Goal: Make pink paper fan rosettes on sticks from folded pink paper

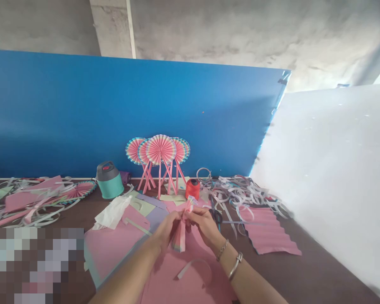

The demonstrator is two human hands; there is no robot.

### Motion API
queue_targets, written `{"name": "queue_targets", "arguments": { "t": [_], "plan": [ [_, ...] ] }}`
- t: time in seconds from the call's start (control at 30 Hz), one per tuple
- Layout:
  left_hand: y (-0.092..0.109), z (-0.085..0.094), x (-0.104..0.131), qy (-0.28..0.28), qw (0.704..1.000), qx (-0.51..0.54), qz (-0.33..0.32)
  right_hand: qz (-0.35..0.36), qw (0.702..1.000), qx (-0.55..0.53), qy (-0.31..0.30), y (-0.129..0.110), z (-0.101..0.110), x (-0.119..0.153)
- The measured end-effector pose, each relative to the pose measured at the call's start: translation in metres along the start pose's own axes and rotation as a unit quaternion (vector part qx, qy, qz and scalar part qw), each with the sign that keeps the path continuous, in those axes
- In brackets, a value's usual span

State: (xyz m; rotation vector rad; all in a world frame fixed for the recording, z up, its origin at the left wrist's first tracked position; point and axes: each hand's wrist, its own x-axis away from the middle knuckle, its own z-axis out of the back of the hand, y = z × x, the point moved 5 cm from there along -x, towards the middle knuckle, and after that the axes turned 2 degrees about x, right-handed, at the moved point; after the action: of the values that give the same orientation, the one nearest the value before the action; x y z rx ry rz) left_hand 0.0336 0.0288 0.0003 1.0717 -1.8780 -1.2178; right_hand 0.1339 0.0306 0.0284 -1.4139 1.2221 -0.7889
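Observation:
A pleated strip of pink paper with pale rainbow ends [179, 240] is pinched at its middle between both hands, its two ends fanning out above and below. My left hand [168, 227] holds it from the left, fingers closed. From the right, my right hand [202, 223] grips the same spot with thumb and fingers together. Beneath them lies a pink sheet [177, 278] with a curled pale strip [193, 266] on it. Just behind the hands stands a red spool of thread [193, 190]. Dark-handled scissors [215, 216] lie beside my right hand.
Round pleated pink fans on paper legs [161, 150] stand before the blue partition [82, 105]. At the left are a teal and grey container [110, 181], white tissue [112, 213] and stacked sheets [114, 249]. Curled strips [237, 192] and a creased pink sheet [272, 232] lie right.

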Motion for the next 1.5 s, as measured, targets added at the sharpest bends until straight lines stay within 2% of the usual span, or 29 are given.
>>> {"name": "queue_targets", "arguments": {
  "t": [0.2, 0.33, 0.43, 0.57, 0.77, 0.83, 1.0, 1.27, 1.4, 1.5],
  "plan": [
    [0.006, 0.002, 0.004, 0.01, 0.999, -0.025, 0.018, -0.008, 1.0, 0.017, 0.016, 0.003, 0.002, -0.001],
    [0.011, 0.003, 0.003, 0.023, 0.995, -0.101, 0.0, -0.009, 0.999, 0.031, 0.041, 0.003, 0.003, 0.0],
    [0.014, 0.005, 0.0, 0.056, 0.983, -0.175, -0.016, 0.003, 0.998, 0.038, 0.045, 0.002, 0.0, 0.0],
    [0.014, 0.007, -0.001, 0.106, 0.972, -0.209, -0.024, 0.02, 0.997, 0.061, 0.053, 0.003, -0.001, -0.001],
    [0.011, 0.005, 0.002, 0.1, 0.977, -0.186, 0.003, -0.014, 0.996, 0.031, 0.077, 0.008, 0.004, -0.002],
    [0.01, 0.005, 0.004, 0.087, 0.982, -0.167, 0.016, -0.03, 0.998, 0.001, 0.056, 0.009, 0.005, -0.002],
    [0.009, 0.002, 0.005, 0.032, 0.997, -0.043, 0.056, -0.059, 0.997, -0.041, 0.001, 0.011, 0.007, -0.003],
    [0.028, 0.001, 0.006, 0.04, 0.996, -0.048, -0.06, -0.09, 0.989, -0.113, -0.043, 0.013, 0.014, -0.006],
    [0.03, 0.019, 0.005, 0.115, 0.987, -0.06, -0.094, -0.038, 0.996, -0.076, 0.017, 0.01, 0.023, -0.009],
    [0.025, 0.034, 0.002, 0.183, 0.978, -0.043, -0.088, 0.036, 0.995, 0.075, 0.053, 0.004, 0.025, -0.006]
  ]
}}
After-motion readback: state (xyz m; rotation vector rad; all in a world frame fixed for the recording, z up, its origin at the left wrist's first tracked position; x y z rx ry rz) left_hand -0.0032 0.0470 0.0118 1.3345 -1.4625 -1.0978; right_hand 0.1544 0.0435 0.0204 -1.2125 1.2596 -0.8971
